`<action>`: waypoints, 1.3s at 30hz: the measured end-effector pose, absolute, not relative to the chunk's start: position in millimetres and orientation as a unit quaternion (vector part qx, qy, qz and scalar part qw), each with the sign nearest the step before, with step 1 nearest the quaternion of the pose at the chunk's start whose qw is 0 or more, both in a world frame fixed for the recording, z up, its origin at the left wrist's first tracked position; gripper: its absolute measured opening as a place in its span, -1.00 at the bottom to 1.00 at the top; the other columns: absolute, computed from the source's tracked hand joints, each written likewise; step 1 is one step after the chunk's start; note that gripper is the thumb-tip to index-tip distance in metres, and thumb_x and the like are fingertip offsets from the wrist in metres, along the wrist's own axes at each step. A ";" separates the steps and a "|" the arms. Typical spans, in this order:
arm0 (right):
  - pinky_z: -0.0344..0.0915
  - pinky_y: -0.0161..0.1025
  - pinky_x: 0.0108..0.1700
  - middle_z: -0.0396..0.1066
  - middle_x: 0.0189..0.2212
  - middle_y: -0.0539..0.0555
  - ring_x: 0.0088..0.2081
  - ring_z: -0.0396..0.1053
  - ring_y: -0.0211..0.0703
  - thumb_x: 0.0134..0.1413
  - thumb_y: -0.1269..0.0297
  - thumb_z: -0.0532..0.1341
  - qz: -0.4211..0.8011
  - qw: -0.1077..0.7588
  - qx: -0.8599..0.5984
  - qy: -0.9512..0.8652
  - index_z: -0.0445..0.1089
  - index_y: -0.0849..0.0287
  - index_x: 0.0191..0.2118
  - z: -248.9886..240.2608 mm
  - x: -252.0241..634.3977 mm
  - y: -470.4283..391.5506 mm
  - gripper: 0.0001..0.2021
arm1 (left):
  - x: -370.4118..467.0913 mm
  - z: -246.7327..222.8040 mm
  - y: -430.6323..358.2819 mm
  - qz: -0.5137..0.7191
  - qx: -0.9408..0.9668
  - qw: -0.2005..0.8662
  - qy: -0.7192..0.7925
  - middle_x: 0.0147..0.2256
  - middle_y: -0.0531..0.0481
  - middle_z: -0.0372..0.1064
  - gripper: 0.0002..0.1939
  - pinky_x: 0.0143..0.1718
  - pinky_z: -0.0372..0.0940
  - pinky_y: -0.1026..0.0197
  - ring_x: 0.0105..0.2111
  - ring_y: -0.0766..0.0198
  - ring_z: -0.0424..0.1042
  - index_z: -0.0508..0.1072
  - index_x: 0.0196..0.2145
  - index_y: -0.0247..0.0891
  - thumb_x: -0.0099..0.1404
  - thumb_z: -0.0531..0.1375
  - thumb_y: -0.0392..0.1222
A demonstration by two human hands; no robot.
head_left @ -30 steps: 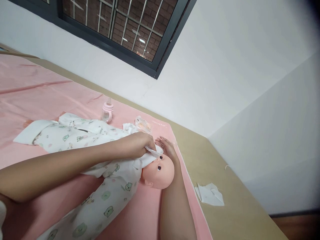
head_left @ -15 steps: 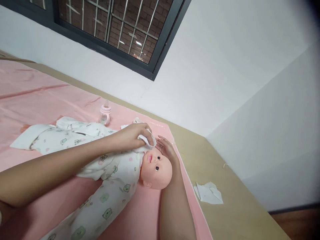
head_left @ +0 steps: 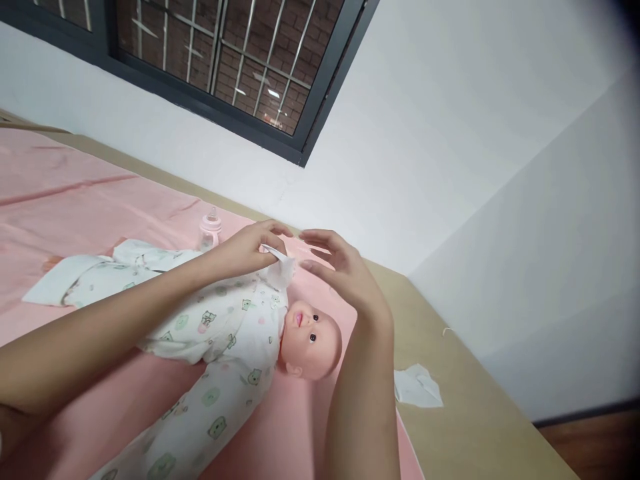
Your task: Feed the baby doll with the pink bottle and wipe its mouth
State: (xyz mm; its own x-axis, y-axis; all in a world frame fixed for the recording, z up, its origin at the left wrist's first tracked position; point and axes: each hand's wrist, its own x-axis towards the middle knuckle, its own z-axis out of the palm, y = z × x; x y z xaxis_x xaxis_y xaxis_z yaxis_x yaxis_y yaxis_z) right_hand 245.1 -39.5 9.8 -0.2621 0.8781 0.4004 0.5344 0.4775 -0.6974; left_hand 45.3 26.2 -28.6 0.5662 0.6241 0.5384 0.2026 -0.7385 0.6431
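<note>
A baby doll [head_left: 313,340] lies face up on a pink sheet, its head to the right, dressed in white clothes [head_left: 240,340] with green animal prints. My left hand [head_left: 250,248] reaches over the doll's chest, its fingers closed on a piece of white cloth [head_left: 281,270] raised above the doll's shoulder. Facing it, my right hand [head_left: 343,267] is raised beyond the doll's head, fingers spread and apart, its thumb tip close to the cloth. Nothing shows in my right hand.
A pink-topped baby bottle [head_left: 211,228] stands beyond the doll on the pink sheet [head_left: 100,180]. On the tan surface [head_left: 450,400] at the right lies a crumpled white cloth [head_left: 418,387]. A wall with a barred window [head_left: 240,67] rises behind.
Both hands have risen away from the doll's face. The white cloth has moved up and left with my left hand. My right hand has lifted from behind the doll's head.
</note>
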 end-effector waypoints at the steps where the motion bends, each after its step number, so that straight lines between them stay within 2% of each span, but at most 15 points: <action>1: 0.19 -0.06 0.17 0.35 0.06 0.02 0.13 0.27 -0.13 0.00 0.15 0.32 0.199 0.380 -0.467 -0.773 0.34 -0.02 -0.02 10.7 235.0 -42.0 -0.62 | 44.9 -28.2 26.2 0.401 0.844 0.262 0.241 0.06 -0.04 0.31 -0.78 0.10 0.22 0.04 0.10 0.07 0.29 0.53 -0.45 -0.21 0.05 0.07 -0.24; 6: 0.24 -0.05 0.06 0.43 -0.23 0.01 -0.07 0.36 -0.13 0.02 0.14 0.30 0.111 0.346 -0.530 -0.766 0.32 0.00 -0.01 7.1 214.1 -43.6 -0.61 | 43.3 -25.5 27.1 0.413 0.840 0.254 0.245 0.04 -0.05 0.34 -0.77 0.13 0.21 0.02 0.08 0.09 0.31 0.53 -0.46 -0.23 0.02 0.06 -0.30; 12: 0.26 -0.16 0.00 0.38 -0.42 -0.06 -0.24 0.37 -0.24 0.04 0.24 0.27 0.145 0.367 -0.501 -0.770 0.36 0.07 -0.14 6.4 213.2 -41.5 -0.77 | 39.0 -22.8 30.4 0.413 0.826 0.261 0.283 -0.01 -0.02 0.38 -0.72 0.09 0.24 0.05 0.00 0.13 0.38 0.56 -0.42 -0.21 0.03 0.06 -0.36; 16: 0.30 -0.25 -0.15 0.37 -0.36 -0.05 -0.33 0.35 -0.30 -0.01 0.30 0.28 0.158 0.373 -0.496 -0.768 0.34 0.10 -0.21 5.2 209.2 -39.4 -0.80 | 36.7 -24.1 37.3 0.416 0.820 0.256 0.298 0.01 0.00 0.39 -0.74 0.13 0.21 0.05 0.02 0.13 0.37 0.56 -0.40 -0.19 0.08 0.08 -0.34; 19: 0.28 -0.27 -0.18 0.39 -0.31 -0.02 -0.32 0.35 -0.30 0.04 0.37 0.18 0.119 0.362 -0.515 -0.768 0.30 0.13 -0.34 2.9 211.2 -35.5 -0.97 | 30.9 -24.6 48.3 0.429 0.817 0.232 0.307 0.00 -0.02 0.41 -0.76 0.15 0.18 0.06 0.03 0.13 0.37 0.56 -0.38 -0.21 0.09 0.08 -0.31; 22: 0.24 -0.28 -0.19 0.42 -0.33 0.00 -0.29 0.35 -0.26 0.03 0.46 0.06 0.045 0.330 -0.562 -0.758 0.28 0.14 -0.42 1.3 221.7 -30.7 -0.88 | 17.4 -22.8 64.4 0.451 0.804 0.206 0.328 -0.04 -0.01 0.43 -0.72 0.16 0.16 0.07 0.03 0.12 0.36 0.57 -0.32 -0.19 0.09 0.08 -0.30; 25: 0.19 -0.30 -0.27 0.44 -0.35 0.03 -0.33 0.35 -0.23 -0.01 0.49 0.03 -0.005 0.286 -0.633 -0.719 0.37 0.14 -0.41 2.7 238.0 -28.3 -0.80 | -3.1 -22.1 85.5 0.460 0.766 0.203 0.400 -0.03 0.01 0.43 -0.67 0.09 0.22 0.07 0.01 0.10 0.37 0.55 -0.20 -0.16 0.11 0.10 -0.26; 28: 0.14 -0.31 -0.38 0.46 -0.37 0.07 -0.42 0.32 -0.22 0.01 0.47 0.01 -0.012 0.240 -0.712 -0.660 0.47 0.14 -0.39 5.1 255.1 -27.8 -0.72 | -25.6 -29.6 111.8 0.444 0.715 0.232 0.487 -0.01 -0.04 0.41 -0.58 -0.06 0.32 0.16 -0.07 0.10 0.42 0.49 -0.06 -0.18 0.10 0.12 -0.23; 30: 0.12 -0.31 -0.42 0.48 -0.36 0.09 -0.44 0.32 -0.21 0.03 0.46 -0.01 -0.006 0.220 -0.753 -0.620 0.52 0.14 -0.38 4.0 266.4 -25.6 -0.67 | -38.6 -40.0 129.6 0.415 0.697 0.233 0.537 -0.01 -0.08 0.40 -0.52 -0.08 0.32 0.22 -0.08 0.14 0.43 0.43 0.01 -0.22 0.09 0.12 -0.26; 34: 0.17 -0.31 -0.41 0.51 -0.31 0.12 -0.40 0.36 -0.20 0.00 0.49 -0.01 0.013 0.211 -0.787 -0.579 0.55 0.16 -0.32 -7.7 289.7 -8.0 -0.64 | -54.3 -62.0 154.3 0.332 0.686 0.209 0.612 0.02 -0.16 0.37 -0.36 -0.03 0.28 0.22 -0.03 0.11 0.41 0.34 0.10 -0.28 0.00 0.12 -0.37; 39: 0.28 -0.24 -0.30 0.54 -0.33 0.12 -0.39 0.38 -0.17 -0.11 0.43 0.11 0.069 0.253 -0.747 -0.611 0.56 0.18 -0.39 -24.1 305.7 35.0 -0.74 | -57.9 -75.2 163.0 0.264 0.693 0.250 0.622 -0.01 -0.18 0.40 -0.23 -0.19 0.33 0.20 -0.10 0.04 0.46 0.29 0.13 -0.24 -0.13 0.16 -0.36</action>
